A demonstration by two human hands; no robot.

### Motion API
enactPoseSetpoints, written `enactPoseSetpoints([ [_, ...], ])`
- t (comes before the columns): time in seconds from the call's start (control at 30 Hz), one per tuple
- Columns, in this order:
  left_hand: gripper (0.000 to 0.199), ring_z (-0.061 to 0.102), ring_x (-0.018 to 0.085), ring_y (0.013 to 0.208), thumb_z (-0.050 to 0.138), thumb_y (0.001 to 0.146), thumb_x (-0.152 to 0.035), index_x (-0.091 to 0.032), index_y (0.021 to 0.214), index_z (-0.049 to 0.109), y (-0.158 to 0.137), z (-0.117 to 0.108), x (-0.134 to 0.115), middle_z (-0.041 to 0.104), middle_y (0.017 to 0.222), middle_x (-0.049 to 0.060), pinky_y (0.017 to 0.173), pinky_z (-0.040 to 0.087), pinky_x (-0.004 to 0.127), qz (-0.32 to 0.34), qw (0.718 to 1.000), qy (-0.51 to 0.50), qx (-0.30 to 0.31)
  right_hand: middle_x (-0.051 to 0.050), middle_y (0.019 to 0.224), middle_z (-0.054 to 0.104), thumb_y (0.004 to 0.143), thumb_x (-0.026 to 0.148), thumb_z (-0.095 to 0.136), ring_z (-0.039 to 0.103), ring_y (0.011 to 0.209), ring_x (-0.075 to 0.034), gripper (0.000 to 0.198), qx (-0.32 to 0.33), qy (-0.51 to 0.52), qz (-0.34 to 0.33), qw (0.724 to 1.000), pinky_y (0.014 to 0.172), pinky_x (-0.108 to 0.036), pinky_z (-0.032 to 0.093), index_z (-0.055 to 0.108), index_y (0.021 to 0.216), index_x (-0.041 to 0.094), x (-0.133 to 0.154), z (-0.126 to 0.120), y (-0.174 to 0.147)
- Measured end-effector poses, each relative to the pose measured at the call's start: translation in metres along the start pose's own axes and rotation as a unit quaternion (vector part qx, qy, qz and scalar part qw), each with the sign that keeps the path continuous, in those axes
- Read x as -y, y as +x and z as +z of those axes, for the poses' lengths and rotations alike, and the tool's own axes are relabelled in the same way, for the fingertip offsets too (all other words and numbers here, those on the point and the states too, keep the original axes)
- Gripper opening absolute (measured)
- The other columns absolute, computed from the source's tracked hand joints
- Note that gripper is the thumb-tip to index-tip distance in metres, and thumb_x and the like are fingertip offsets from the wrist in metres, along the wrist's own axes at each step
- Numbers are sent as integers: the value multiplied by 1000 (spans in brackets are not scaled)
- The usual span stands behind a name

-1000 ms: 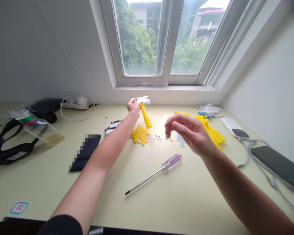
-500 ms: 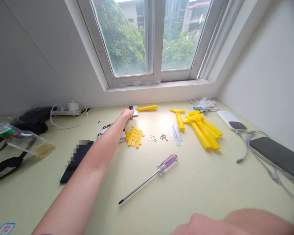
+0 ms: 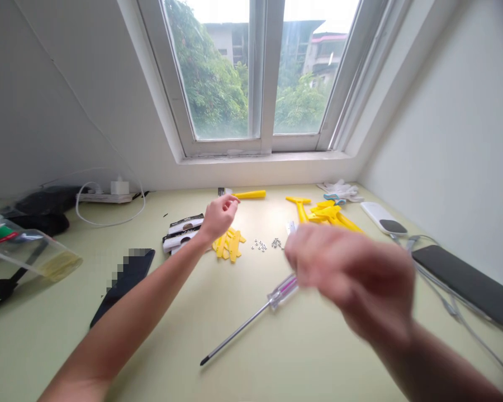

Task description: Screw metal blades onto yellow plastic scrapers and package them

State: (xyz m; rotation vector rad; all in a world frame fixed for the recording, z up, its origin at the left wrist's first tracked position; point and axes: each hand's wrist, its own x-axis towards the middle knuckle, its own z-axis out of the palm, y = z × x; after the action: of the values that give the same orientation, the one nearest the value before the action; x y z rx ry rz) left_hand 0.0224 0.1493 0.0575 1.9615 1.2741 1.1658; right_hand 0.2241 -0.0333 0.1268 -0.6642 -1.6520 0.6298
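My left hand [image 3: 220,216] is above the back of the table, its fingers loosely curled and slightly apart, with nothing visible in them. Just behind it lies a scraper with a yellow handle [image 3: 252,195] and a dark and white head. Loose yellow plastic pieces [image 3: 233,245] lie beside my left wrist. My right hand [image 3: 352,273], smeared by motion, hangs over the right of the table with fingers bent. Whether it holds anything cannot be made out. It covers part of the clear-handled screwdriver [image 3: 281,291], the metal blades [image 3: 291,226] and some yellow handles [image 3: 324,212].
Small nuts [image 3: 259,244] and screws [image 3: 276,243] lie mid-table. White-and-black packets [image 3: 186,223] and a dark phone-like slab [image 3: 128,285] are left. A plastic bottle [image 3: 56,259] lies far left. White gloves [image 3: 339,190], a white device [image 3: 383,218] and a dark power bank [image 3: 465,285] with cables are right.
My left hand has let go of the scraper's head and drawn back towards me. My right hand has risen from the bottom edge to over the screwdriver. The view has tilted up slightly.
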Motion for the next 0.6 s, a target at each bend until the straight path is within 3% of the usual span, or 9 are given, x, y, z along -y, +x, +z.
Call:
enactPoseSetpoints([
  [0.03, 21, 53, 14, 56, 53, 89, -31, -19, 90, 70, -19, -3, -4, 63, 68, 2, 54, 38, 25, 33, 999, 4, 20, -4, 71, 64, 87, 48, 59, 61, 69, -19, 24, -62, -110, 11, 992, 66, -36, 51, 69, 87, 26, -20, -7, 14],
  [0.07, 22, 49, 13, 52, 51, 91, -32, -18, 89, 68, -39, -7, -6, 61, 65, 1, 52, 36, 25, 51, 998, 18, 45, -5, 75, 66, 89, 47, 56, 62, 70, -18, 26, -95, -237, 55, 965, 68, -35, 50, 68, 91, 24, -44, -16, 26],
  [0.1, 22, 49, 12, 53, 50, 92, -31, -18, 90, 67, -58, -10, -7, 62, 66, 1, 53, 37, 25, 71, 994, 35, 73, -6, 80, 67, 91, 46, 52, 63, 72, -18, 30, -88, -361, 120, 921, 70, -35, 50, 67, 97, 21, -68, -24, 34],
  [0.13, 22, 50, 12, 56, 49, 93, -29, -18, 90, 66, -76, -13, -5, 63, 69, 2, 56, 38, 25, 95, 989, 52, 101, -7, 90, 69, 93, 43, 48, 65, 80, -19, 31, -35, -479, 204, 853, 75, -35, 50, 65, 107, 22, -92, -32, 39],
  [0.17, 21, 53, 13, 60, 48, 93, -28, -18, 92, 66, -91, -16, -3, 64, 73, 2, 58, 40, 25, 124, 981, 66, 133, -7, 103, 69, 94, 40, 46, 65, 93, -21, 32, 26, -574, 284, 768, 81, -36, 50, 61, 117, 23, -114, -40, 41],
  [0.2, 20, 55, 13, 64, 48, 94, -27, -17, 94, 65, -105, -17, 1, 65, 77, 3, 61, 41, 25, 152, 972, 76, 160, -11, 108, 68, 92, 36, 50, 64, 101, -26, 32, 46, -598, 321, 733, 84, -39, 49, 62, 116, 20, -133, -46, 39],
  [0.27, 20, 56, 14, 68, 46, 94, -25, -17, 94, 65, -123, -19, 9, 65, 79, 4, 64, 42, 26, 190, 956, 101, 199, -16, 108, 67, 90, 34, 51, 64, 102, -30, 32, 64, -626, 362, 688, 83, -41, 49, 62, 114, 16, -160, -54, 31],
  [0.47, 25, 59, 16, 71, 47, 94, -35, -19, 101, 65, -136, -18, 12, 65, 82, 4, 66, 43, 28, 201, 930, 145, 272, -20, 108, 65, 90, 32, 48, 65, 99, -36, 35, 77, -646, 410, 639, 78, -45, 49, 58, 118, 13, -181, -57, 18],
  [0.6, 45, 61, 18, 78, 60, 85, -50, -23, 121, 61, -143, -12, -2, 68, 90, 4, 67, 44, 28, 252, 886, 139, 363, -20, 101, 66, 89, 25, 42, 65, 94, -36, 41, 77, -635, 413, 648, 75, -43, 48, 51, 127, 13, -182, -60, 21],
])
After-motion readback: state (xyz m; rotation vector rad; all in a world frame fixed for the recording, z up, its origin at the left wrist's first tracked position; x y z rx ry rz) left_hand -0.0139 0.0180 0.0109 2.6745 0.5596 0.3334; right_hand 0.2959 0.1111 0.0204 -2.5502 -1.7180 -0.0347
